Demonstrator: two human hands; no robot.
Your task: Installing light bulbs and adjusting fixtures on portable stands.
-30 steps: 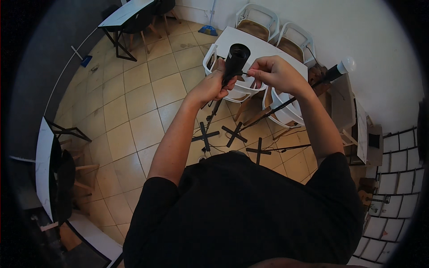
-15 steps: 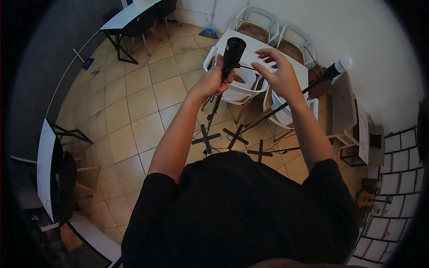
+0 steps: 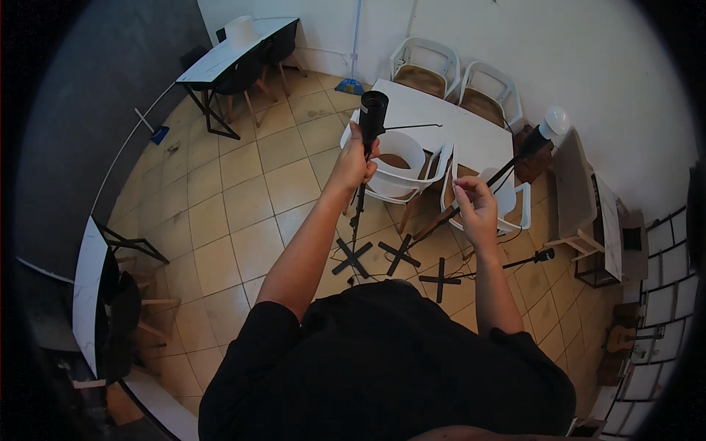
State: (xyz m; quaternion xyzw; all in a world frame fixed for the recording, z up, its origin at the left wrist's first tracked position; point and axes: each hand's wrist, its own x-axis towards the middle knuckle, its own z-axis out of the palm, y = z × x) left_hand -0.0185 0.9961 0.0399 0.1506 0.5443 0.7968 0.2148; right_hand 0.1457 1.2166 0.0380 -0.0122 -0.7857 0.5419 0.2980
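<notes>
My left hand (image 3: 353, 163) is wrapped around a black lamp stand just below its open-topped socket (image 3: 373, 110), where no bulb shows. A thin dark rod (image 3: 413, 126) juts to the right from the socket's side. The stand's pole runs down toward a black cross-shaped foot (image 3: 352, 256) on the tiles. Lower and to the right, my right hand (image 3: 476, 209) is raised with thumb and fingertips pinched together; what they hold, if anything, cannot be made out. Close beside it leans a second black lamp stand (image 3: 507, 167), carrying a white bulb (image 3: 556, 120).
A white table (image 3: 471, 136) with white chairs (image 3: 425, 62) stands ahead. A third stand's cross foot (image 3: 440, 279) lies near me, its black head (image 3: 544, 254) off right. A marble-topped table (image 3: 228, 55) with dark chairs is far left; a guitar (image 3: 620, 339) is at lower right.
My right hand has moved from beside the socket down toward me, its spread fingers now pinched. The left hand still grips the stand. The whole view has shifted slightly.
</notes>
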